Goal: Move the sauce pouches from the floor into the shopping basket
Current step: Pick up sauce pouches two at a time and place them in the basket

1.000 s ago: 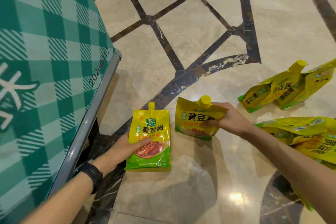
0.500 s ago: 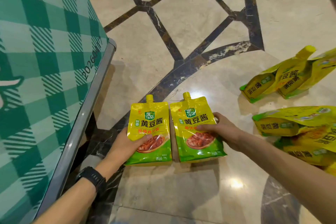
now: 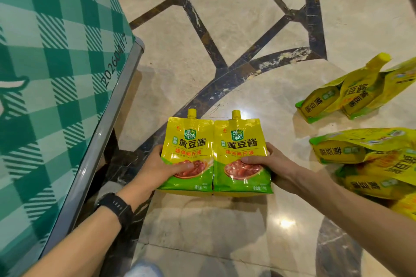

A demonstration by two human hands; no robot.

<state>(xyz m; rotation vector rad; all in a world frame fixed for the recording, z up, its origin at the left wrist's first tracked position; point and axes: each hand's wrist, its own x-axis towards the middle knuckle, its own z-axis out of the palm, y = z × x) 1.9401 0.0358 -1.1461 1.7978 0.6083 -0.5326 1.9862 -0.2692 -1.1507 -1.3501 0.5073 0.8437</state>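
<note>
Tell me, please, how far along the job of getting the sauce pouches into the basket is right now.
Done: nothing that shows; I can make out no basket in view. In hand: the left hand grips the left pouch and the right hand grips the right pouch, upright, side by side. Left: a pair of pouches and a heap of pouches lie on the floor to the right.

— What's worn on the arms, from your end?
— On my feed, a black rubbery wristwatch with a ridged strap (image 3: pixel 117 207) circles the left wrist. The left forearm (image 3: pixel 74 240) and right forearm (image 3: pixel 360 209) are bare.
— Anything else?
— A patch of blue denim-like cloth (image 3: pixel 144 270) at the bottom edge.
</note>
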